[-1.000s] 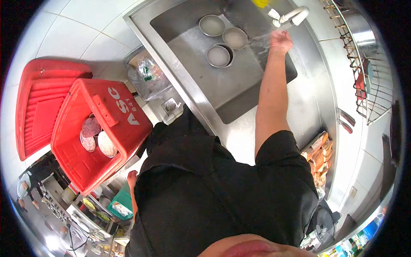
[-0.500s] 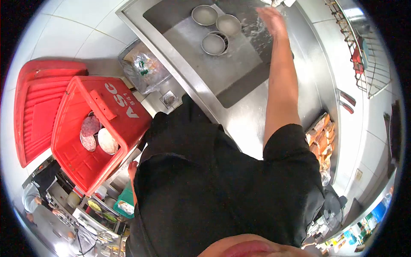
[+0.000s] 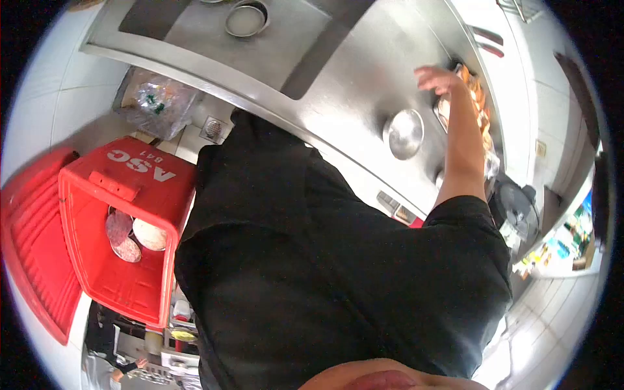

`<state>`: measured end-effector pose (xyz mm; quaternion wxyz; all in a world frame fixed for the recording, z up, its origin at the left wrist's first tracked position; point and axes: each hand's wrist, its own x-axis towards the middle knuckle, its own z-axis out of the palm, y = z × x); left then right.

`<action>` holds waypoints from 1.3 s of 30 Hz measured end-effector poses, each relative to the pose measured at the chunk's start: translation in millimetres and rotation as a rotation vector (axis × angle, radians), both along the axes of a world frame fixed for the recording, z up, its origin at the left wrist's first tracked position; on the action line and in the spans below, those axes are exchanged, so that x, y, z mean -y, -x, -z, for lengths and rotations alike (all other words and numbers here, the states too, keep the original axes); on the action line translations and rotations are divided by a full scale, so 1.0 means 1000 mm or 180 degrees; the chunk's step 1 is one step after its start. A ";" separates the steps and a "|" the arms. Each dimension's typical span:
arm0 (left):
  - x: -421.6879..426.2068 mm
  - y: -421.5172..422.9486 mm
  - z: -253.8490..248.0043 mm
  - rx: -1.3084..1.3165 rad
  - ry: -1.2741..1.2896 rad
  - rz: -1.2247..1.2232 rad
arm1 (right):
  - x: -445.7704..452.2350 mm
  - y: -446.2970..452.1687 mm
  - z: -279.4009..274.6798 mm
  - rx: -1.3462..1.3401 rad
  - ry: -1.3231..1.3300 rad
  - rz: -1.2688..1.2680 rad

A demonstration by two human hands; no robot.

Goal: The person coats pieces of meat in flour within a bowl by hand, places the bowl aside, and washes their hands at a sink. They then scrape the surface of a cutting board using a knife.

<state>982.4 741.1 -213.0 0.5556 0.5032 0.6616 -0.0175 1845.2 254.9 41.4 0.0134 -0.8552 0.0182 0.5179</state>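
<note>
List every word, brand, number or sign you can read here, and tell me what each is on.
"ASC": large white letters, upside down in this view, on the red plastic bin.
"841": smaller white figures beside them, on the same bin.
Too small or blurred to read: any print on the colourful goods at far right or the clear plastic bag.
</note>
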 end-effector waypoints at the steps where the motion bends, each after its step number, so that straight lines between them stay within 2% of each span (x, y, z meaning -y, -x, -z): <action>1: -0.003 0.001 0.001 -0.0005 0.0036 0.0009 | 0.029 0.019 0.001 -0.0334 0.0072 0.0245; 3: -0.009 0.004 0.004 -0.0003 0.0067 0.0008 | 0.068 0.071 0.008 -0.0591 0.0464 0.0276; 5: -0.010 0.007 0.005 0.0007 0.0047 -0.0032 | 0.063 0.126 -0.003 -0.0430 0.0273 0.0656; 7: -0.011 0.011 0.001 0.0004 0.0011 -0.0062 | 0.100 0.141 0.050 0.0030 -0.0187 0.1460; 8: -0.010 0.013 0.000 -0.0005 -0.0004 -0.0066 | 0.108 0.142 0.067 0.0151 -0.0331 0.1290; 10: -0.008 0.013 -0.007 -0.0006 -0.0018 -0.0103 | 0.080 0.148 0.070 0.0416 -0.0609 0.0956; 12: -0.002 0.014 -0.015 -0.0023 -0.0027 -0.0138 | 0.041 0.132 0.078 0.0781 -0.1339 0.1255; 13: 0.001 0.018 -0.013 -0.0033 -0.0036 -0.0158 | -0.002 0.132 0.064 0.0960 -0.1704 0.1414; 14: 0.004 0.021 -0.011 -0.0038 -0.0043 -0.0197 | -0.047 0.125 0.044 0.1199 -0.1489 0.1383; 16: 0.011 0.022 -0.011 -0.0029 -0.0060 -0.0261 | -0.094 0.084 0.067 0.1509 -0.2012 0.1362; 18: 0.019 0.020 -0.015 -0.0028 -0.0084 -0.0317 | -0.150 0.043 0.089 0.1588 -0.2542 0.1777; 20: 0.029 0.026 -0.010 -0.0031 -0.0090 -0.0400 | -0.209 0.019 0.099 0.1185 -0.3086 0.2536; 21: 0.034 0.026 -0.010 -0.0028 -0.0094 -0.0440 | -0.235 0.005 0.101 0.1282 -0.2830 0.2437; 23: 0.043 0.026 -0.008 -0.0021 -0.0095 -0.0527 | -0.281 -0.015 0.101 0.1440 -0.2873 0.2270; 27: 0.065 0.027 -0.012 -0.0059 -0.0104 -0.0722 | -0.354 -0.071 0.119 0.0959 -0.3932 0.2697; 29: 0.076 0.025 -0.016 -0.0075 -0.0099 -0.0824 | -0.376 -0.115 0.136 0.0708 -0.4457 0.2998; 32: 0.093 0.023 -0.018 -0.0096 -0.0100 -0.0959 | -0.395 -0.177 0.152 0.0407 -0.4880 0.3904; 33: 0.099 0.022 -0.019 -0.0096 -0.0094 -0.0998 | -0.398 -0.187 0.152 0.0415 -0.4953 0.3877; 36: 0.113 0.020 -0.018 -0.0101 -0.0098 -0.1099 | -0.415 -0.198 0.134 0.0370 -0.5241 0.3885; 38: 0.121 0.020 -0.019 -0.0095 -0.0100 -0.1155 | -0.424 -0.178 0.099 0.0195 -0.5507 0.4006; 39: 0.125 0.019 -0.020 -0.0100 -0.0097 -0.1181 | -0.428 -0.166 0.074 0.0260 -0.5126 0.4082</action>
